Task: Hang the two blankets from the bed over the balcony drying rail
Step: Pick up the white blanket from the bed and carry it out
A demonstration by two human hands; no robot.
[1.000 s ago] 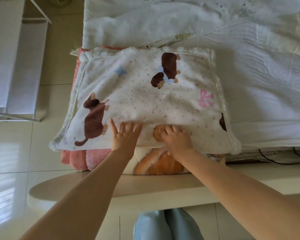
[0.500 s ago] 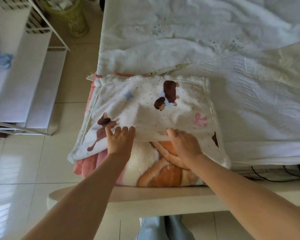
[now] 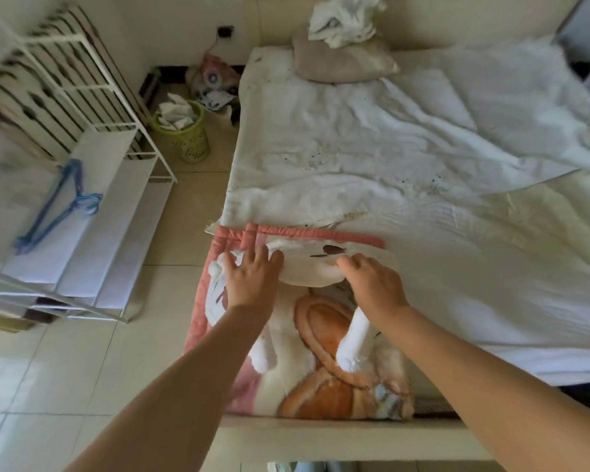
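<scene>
Two folded blankets lie stacked at the near left corner of the bed. The white dog-print blanket (image 3: 309, 267) is on top, bunched and lifted along its near edge. Under it lies the thick pink and orange blanket (image 3: 324, 386), flat on the bed. My left hand (image 3: 251, 279) grips the left part of the white blanket. My right hand (image 3: 372, 287) grips its right part, and a white fringe hangs below that hand.
The bed (image 3: 423, 165) has rumpled white sheets and a beige pillow (image 3: 341, 61) at the far end. A white metal rack (image 3: 92, 165) with blue hangers (image 3: 55, 207) stands to the left. A green waste basket (image 3: 184, 131) sits on the tiled floor. The footboard (image 3: 321, 441) is near me.
Both hands have gathered the white blanket's near edge and pushed it up and away, so more of the pink and orange blanket shows. The view has tilted up toward the bed head.
</scene>
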